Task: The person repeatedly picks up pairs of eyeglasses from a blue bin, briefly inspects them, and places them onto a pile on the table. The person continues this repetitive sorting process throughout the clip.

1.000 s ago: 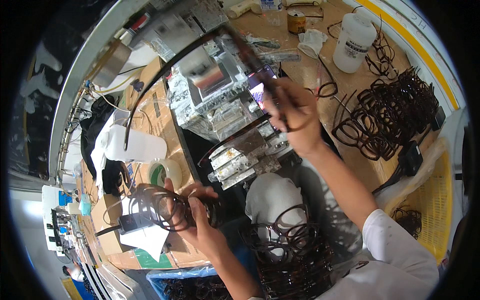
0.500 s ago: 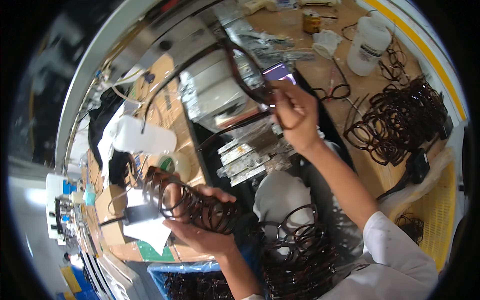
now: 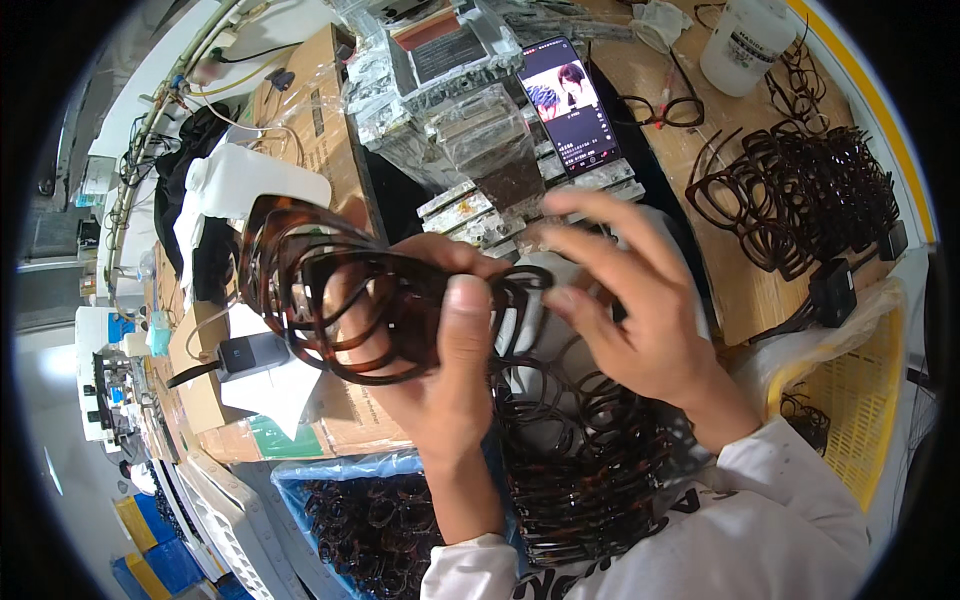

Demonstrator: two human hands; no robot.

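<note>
A bundle of brown tortoiseshell eyeglass frames rests in my left hand, whose fingers and thumb wrap round it. Just right of the bundle is my right hand, fingers apart and holding nothing; its thumb is close to the bundle's nearest rim, and I cannot tell whether they touch. Below both hands, a deep stack of similar frames lies on my lap. Behind them stands a grimy metal machine with stepped metal blocks at its front.
A lit phone leans by the machine. At right lie a heap of frames, a white bottle and a yellow basket. A blue-lined bin of frames stands lower left; a white jug and small black device sit at left.
The single eyeglass frame raised in my right hand has left it; that hand has come down and opened. My left hand has lifted its bundle toward the middle. The view has shifted.
</note>
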